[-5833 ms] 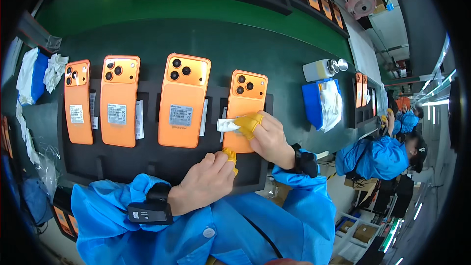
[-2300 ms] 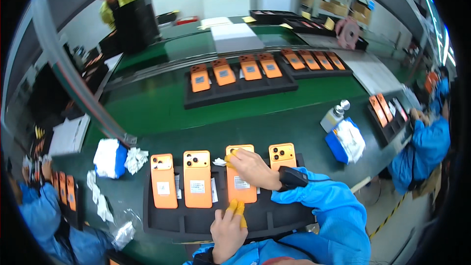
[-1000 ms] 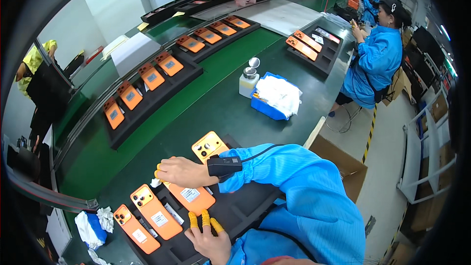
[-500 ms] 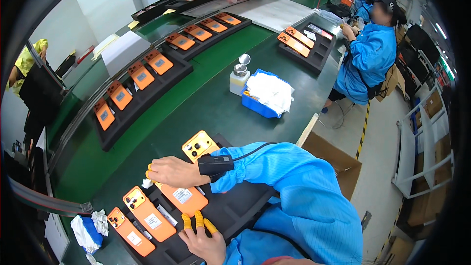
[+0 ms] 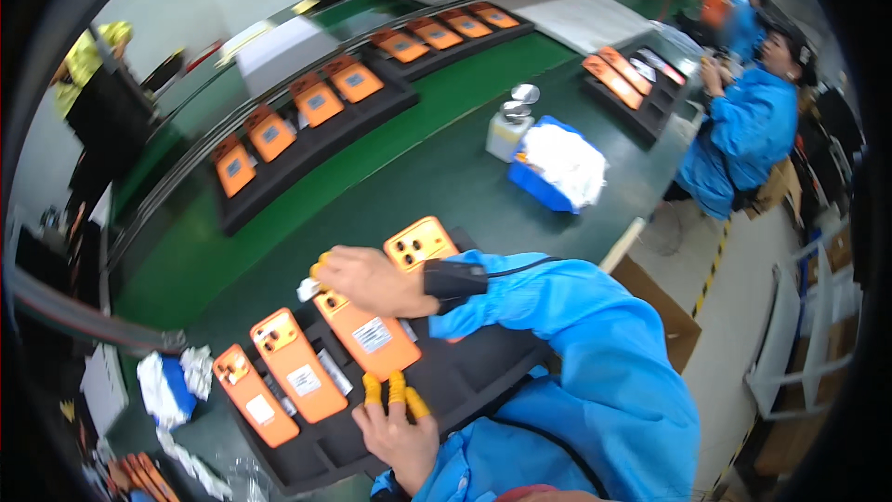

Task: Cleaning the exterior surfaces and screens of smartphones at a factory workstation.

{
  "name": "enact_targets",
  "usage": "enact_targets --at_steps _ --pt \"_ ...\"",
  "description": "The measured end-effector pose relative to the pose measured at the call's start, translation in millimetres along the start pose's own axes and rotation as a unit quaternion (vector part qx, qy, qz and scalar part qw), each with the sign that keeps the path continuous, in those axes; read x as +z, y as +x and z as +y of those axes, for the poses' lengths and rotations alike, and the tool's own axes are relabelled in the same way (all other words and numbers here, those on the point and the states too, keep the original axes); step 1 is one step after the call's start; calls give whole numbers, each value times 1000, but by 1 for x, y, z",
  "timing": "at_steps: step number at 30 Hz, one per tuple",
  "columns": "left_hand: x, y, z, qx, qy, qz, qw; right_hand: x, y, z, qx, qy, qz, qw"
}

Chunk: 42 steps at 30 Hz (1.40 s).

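Orange phone under my right hand, on the black tray at the bench's near edge.

Going from big to small: I see the green bench [image 5: 418,177], then the black tray [image 5: 465,381] with four orange phones lying back-up in a row. The orange phone [image 5: 367,335] I'm working is third from my left, its long axis running from near my chest up and away to the left, camera end farthest from me. My right hand [image 5: 367,281] reaches across from the right and lies over that camera end, wrist bent, fingers curled narrow around a small white wipe [image 5: 308,289] pressed at the phone's top edge. My left hand [image 5: 400,428] sits just below the phone's near end, three yellow-capped fingertips [image 5: 390,389] held together and touching the tray beside it, holding nothing. So the right hand is the closer one.
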<state>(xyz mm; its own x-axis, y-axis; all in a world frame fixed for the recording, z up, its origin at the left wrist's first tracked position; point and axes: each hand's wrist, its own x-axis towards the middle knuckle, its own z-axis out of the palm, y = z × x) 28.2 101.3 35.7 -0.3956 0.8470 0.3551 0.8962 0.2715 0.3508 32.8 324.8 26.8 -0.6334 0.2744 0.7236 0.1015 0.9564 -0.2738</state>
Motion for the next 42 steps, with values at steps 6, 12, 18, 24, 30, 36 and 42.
enact_targets --at_steps 6,12,18,24,30,36,42 --pt "9 0 0 24 -10 14 1000 -16 -9 -4 -15 3 -54 998" --pt "6 -2 -5 5 -24 10 1000 -19 3 -1 37 0 -31 999" --pt "6 0 -4 -10 -34 -10 999 -17 6 -3 10 3 -91 996" --pt "3 -1 -8 -3 -34 -8 999 -16 -7 -5 22 -17 -83 996" --pt "5 -3 -8 7 -37 -14 999 -15 6 -8 5 1 -98 995" --pt "5 -2 -5 -4 -40 -18 999 -26 -5 -3 52 11 -143 988" --pt "4 -2 -7 -3 -45 -6 999 -25 -3 1 99 -25 -96 990"
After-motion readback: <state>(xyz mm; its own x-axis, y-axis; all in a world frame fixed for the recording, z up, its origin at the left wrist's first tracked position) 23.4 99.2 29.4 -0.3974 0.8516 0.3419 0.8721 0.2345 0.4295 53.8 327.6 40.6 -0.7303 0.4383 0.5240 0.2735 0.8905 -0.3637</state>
